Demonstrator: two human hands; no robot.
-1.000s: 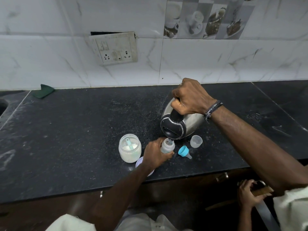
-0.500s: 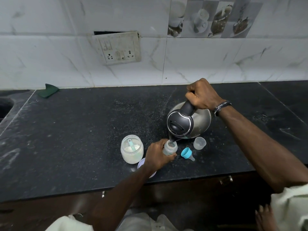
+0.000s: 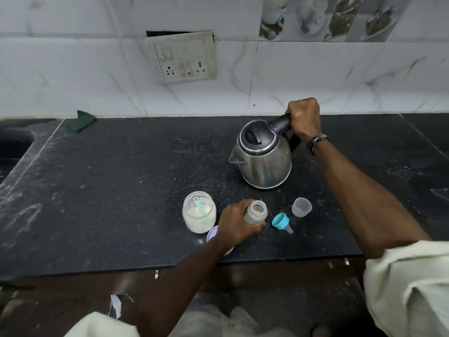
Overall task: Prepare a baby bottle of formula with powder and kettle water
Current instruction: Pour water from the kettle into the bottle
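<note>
My left hand (image 3: 237, 223) grips the small clear baby bottle (image 3: 256, 212), which stands uncapped on the black counter (image 3: 121, 190). My right hand (image 3: 305, 119) holds the black handle of the steel kettle (image 3: 263, 158), now upright on the counter behind the bottle, lid closed, spout facing left. An open jar of white formula powder (image 3: 199, 212) with a teal scoop inside stands left of the bottle. The blue teat ring (image 3: 281, 221) lies on its side right of the bottle. A clear bottle cap (image 3: 301, 207) stands beyond it.
The jar's pale lid (image 3: 212, 235) lies partly under my left wrist near the counter's front edge. A green cloth (image 3: 81, 120) sits at the back left beside a sink opening (image 3: 12, 144). A switch and socket plate (image 3: 182, 59) hangs on the tiled wall.
The kettle was tilted with its spout over the bottle; my right hand has swung it back and up, and it stands upright behind. My left hand kept holding the bottle.
</note>
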